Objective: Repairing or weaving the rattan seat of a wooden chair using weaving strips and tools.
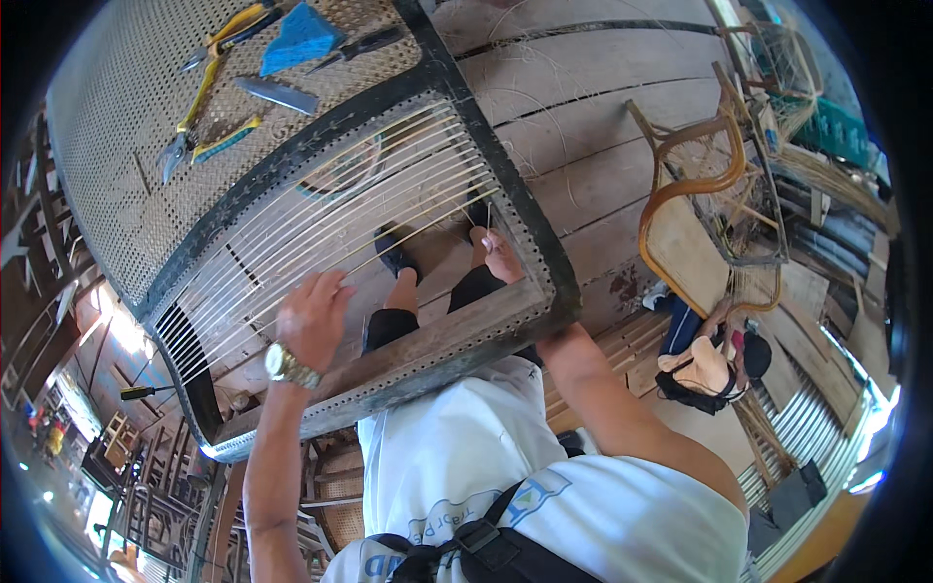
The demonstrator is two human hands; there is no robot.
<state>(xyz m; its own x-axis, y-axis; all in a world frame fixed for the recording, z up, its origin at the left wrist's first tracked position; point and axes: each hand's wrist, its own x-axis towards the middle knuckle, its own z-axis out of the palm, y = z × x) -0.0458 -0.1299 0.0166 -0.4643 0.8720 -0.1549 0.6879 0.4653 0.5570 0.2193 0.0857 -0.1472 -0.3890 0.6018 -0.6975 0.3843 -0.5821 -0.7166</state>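
Note:
A dark wooden frame (505, 189), drilled with rows of small holes, spans in front of me. Parallel pale cane strands (321, 216) are strung across its open section. My left hand (313, 316), with a watch on the wrist, hovers over the strands near the frame's near rail. Its fingers are loosely bent and apart, close to the nearest strand. From underneath, my right hand (501, 257) reaches up inside the opening by the right rail. Its fingers are closed together near the strand ends; what they pinch is too small to make out.
On the woven cane panel (107, 165) lie yellow-handled cutters (199, 92), pliers (228, 139), a knife blade (277, 95), a blue piece (301, 41) and a dark pointed tool (360, 47). A curved wooden chair (695, 185) lies right, beside another seated person (705, 364).

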